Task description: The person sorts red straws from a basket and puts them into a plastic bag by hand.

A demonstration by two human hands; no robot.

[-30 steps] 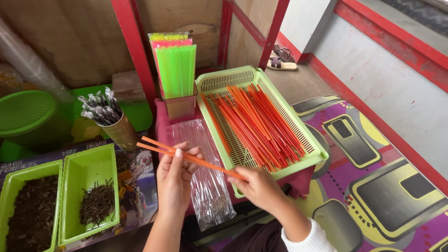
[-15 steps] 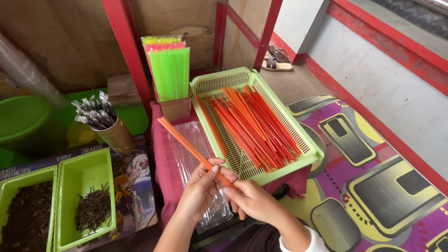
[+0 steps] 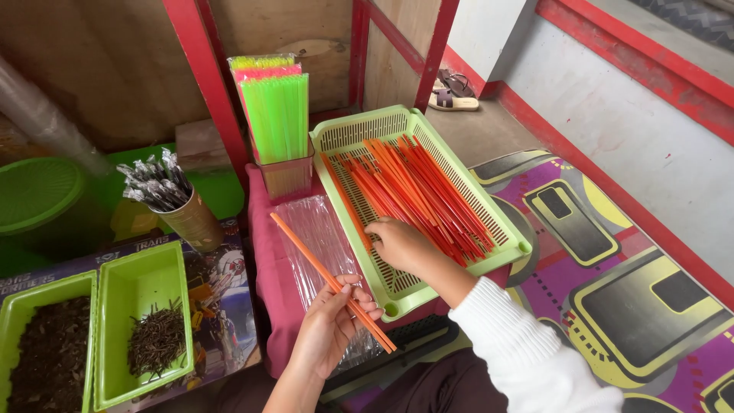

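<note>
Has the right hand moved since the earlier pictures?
Yes. The right hand has left the orange straws held in the left hand and now reaches into the green basket.

A small bundle of long orange plastic straws [image 3: 332, 283] is gripped in the left hand [image 3: 330, 325] above clear plastic sleeves [image 3: 321, 252]. The right hand [image 3: 401, 243] is laid on loose orange straws [image 3: 417, 191] inside a light green perforated plastic tray [image 3: 428, 126].
</note>
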